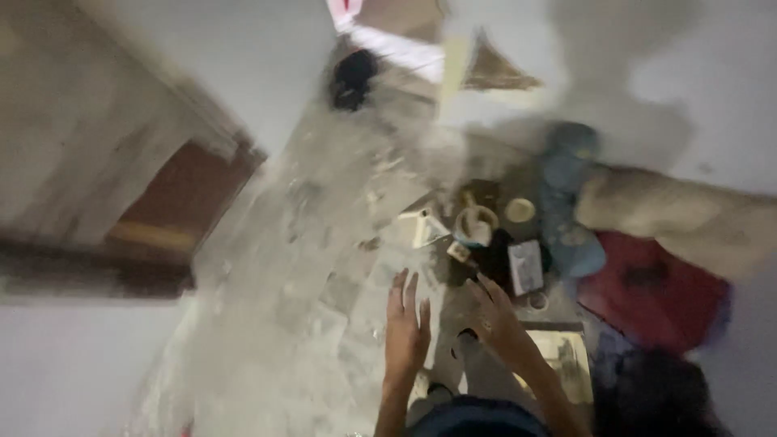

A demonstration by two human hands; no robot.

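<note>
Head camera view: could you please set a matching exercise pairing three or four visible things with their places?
Things:
1. left hand
2. right hand
3. red cloth
4. round black object

Places:
A. top of the frame, on the dusty grey floor
B. far right, near the picture's lower half
C. open, fingers spread, left of the other hand
D. open, beside the small white card

Pairs: 1-C, 2-D, 3-B, 4-A

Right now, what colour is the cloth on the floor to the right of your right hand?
Red: the cloth shows as dark red in the head view, though blurred.
</note>
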